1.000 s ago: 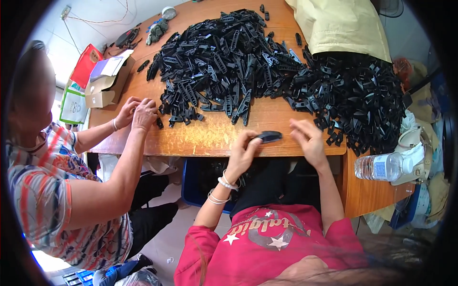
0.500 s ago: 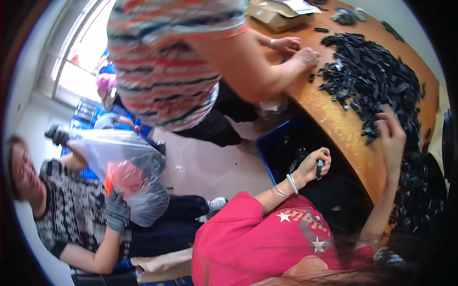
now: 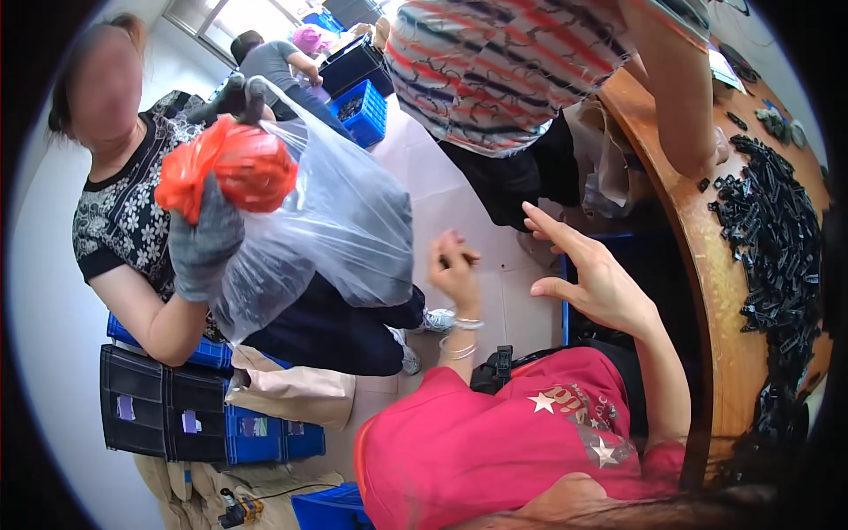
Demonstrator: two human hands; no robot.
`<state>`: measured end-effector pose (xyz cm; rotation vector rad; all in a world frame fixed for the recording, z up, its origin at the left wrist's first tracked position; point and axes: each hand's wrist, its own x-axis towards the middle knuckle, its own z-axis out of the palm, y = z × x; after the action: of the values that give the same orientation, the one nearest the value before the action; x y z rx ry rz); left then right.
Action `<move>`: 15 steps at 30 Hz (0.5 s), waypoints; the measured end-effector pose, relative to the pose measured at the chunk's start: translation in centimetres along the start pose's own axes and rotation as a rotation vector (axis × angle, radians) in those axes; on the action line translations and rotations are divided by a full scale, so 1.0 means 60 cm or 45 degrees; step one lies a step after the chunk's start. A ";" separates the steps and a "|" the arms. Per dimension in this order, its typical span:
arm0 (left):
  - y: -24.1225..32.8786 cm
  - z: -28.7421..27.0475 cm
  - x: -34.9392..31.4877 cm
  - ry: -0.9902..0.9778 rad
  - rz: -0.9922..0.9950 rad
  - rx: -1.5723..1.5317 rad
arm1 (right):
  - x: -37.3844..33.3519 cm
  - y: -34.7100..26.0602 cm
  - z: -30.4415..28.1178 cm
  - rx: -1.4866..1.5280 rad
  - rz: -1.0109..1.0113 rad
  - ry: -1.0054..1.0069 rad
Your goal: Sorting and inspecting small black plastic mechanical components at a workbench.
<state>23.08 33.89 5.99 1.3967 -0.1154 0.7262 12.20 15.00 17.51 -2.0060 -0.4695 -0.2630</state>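
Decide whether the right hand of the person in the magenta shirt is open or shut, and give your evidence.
Open: the right hand has its fingers stretched out and thumb apart, with nothing visible between them.

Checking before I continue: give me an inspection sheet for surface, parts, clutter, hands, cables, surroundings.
Surface: wooden table, worn pale in places.
Parts: black parts heaped on the table.
Clutter: tan bag beside stacked crates.
Left hand: closed on a small dark piece, blurred.
Right hand: open, nothing seen in it.
Cables: thin dark line, likely a cable, by a yellow-black tool.
Surroundings: co-worker's gloved hands hold a clear bag and red bag.
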 end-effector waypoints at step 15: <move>0.227 0.036 0.118 -0.023 0.470 -0.460 | 0.000 -0.012 0.006 0.138 -0.100 0.311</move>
<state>22.16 34.65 21.45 1.0445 -0.5043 0.9442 11.88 15.62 17.95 -1.8231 -0.3988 -0.5138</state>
